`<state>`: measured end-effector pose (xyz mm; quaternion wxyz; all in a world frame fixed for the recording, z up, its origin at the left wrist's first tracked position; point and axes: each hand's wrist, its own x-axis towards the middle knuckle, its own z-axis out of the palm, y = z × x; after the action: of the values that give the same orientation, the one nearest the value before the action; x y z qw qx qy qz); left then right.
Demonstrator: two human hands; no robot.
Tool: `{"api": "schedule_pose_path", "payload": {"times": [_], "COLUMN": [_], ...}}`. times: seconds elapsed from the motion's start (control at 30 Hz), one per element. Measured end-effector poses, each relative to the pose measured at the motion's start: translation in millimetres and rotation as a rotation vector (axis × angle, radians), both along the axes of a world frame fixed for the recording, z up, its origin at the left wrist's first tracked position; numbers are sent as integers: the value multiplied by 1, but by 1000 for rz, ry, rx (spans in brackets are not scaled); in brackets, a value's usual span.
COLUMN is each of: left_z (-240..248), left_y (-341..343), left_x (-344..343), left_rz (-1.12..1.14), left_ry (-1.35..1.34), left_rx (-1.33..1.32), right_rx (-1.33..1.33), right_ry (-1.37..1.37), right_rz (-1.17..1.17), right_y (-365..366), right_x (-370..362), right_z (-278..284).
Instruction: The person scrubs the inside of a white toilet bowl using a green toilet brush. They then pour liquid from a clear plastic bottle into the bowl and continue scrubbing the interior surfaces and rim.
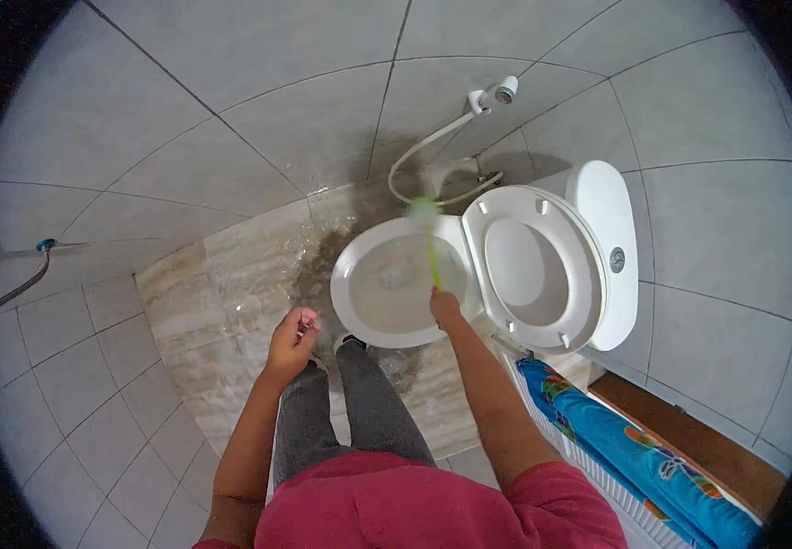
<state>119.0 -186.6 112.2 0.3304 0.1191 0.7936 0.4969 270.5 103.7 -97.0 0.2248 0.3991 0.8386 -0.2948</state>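
My right hand [445, 308] is closed around the yellow-green handle of a toilet brush [432, 247]. The brush's pale green head is blurred and sits over the far rim of the white toilet bowl [346, 297]. Cloudy water lies in the bowl. To the left of the bowl, my left hand [293, 346] hangs in the air, its fingers loosely curled and apart from the thumb, with nothing visible in it. The toilet seat and lid [588, 265] are raised, leaning against the cistern [625, 297].
A white spray nozzle [506, 90] hangs on the far wall, its hose [396, 174] looping down behind the bowl. The marbled floor [231, 302] is wet around the bowl. A blue patterned cloth [634, 448] drapes over a white slatted thing at the lower right. Another tap [46, 245] is on the left wall.
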Motion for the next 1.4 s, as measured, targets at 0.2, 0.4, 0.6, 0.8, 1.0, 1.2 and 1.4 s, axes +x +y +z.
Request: {"api": "schedule_pose_path", "payload": {"times": [0.2, 0.4, 0.6, 0.8, 1.0, 1.2, 1.4], "left_z": [9, -4, -10, -17, -8, -12, -5], "left_y": [-2, -4, 0, -22, -43, -46, -48], "left_x": [-7, -6, 3, 14, 16, 14, 17], "left_rz": [33, 65, 136, 188, 287, 246, 273], "left_ry": [30, 46, -2, 12, -106, -19, -75], "left_rx": [-45, -9, 82, 29, 44, -5, 7], "right_rx": [52, 164, 297, 264, 341, 223, 292], "right_ry": [-33, -21, -77, -208, -677, -475, -479], "right_rz": [123, 466, 447, 621, 438, 487, 421], "right_y": [4, -9, 59, -11, 37, -9, 28], "right_x": [-1, -39, -28, -123, -143, -162, -166], "right_z": [27, 50, 4, 112, 115, 73, 75]}}
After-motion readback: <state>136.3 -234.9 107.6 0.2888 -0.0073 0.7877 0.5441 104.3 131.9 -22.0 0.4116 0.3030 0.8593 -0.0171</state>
